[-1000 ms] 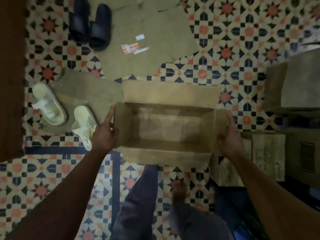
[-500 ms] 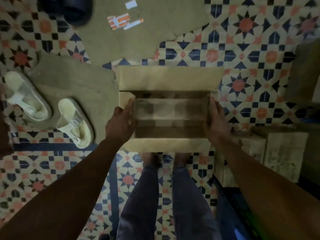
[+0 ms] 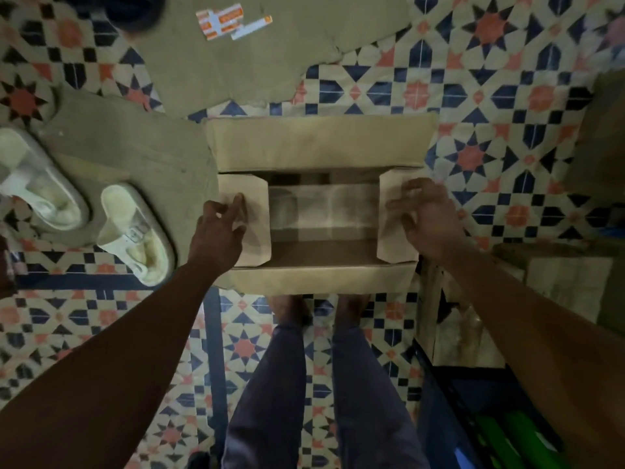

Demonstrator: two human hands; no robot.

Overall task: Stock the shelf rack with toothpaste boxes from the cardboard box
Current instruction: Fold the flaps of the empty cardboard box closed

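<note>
Left hand (image 3: 218, 231), right hand (image 3: 431, 221): loose fingers, no grip, just pressing down small end flaps (image 3: 257, 211) of brown cardboard box (image 3: 321, 143) between them. Might spring back up when let go, being stiff.

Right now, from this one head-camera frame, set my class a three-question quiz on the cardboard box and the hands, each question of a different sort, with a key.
1. True or false: toothpaste boxes are visible inside the cardboard box.
2. What lies on the floor to the left of the box? A) white sandals B) a broom C) a bucket
3. Fill in: the left hand and the right hand are each over a folded-in side ____.
Key: 1 false; 2 A; 3 flap.
</note>
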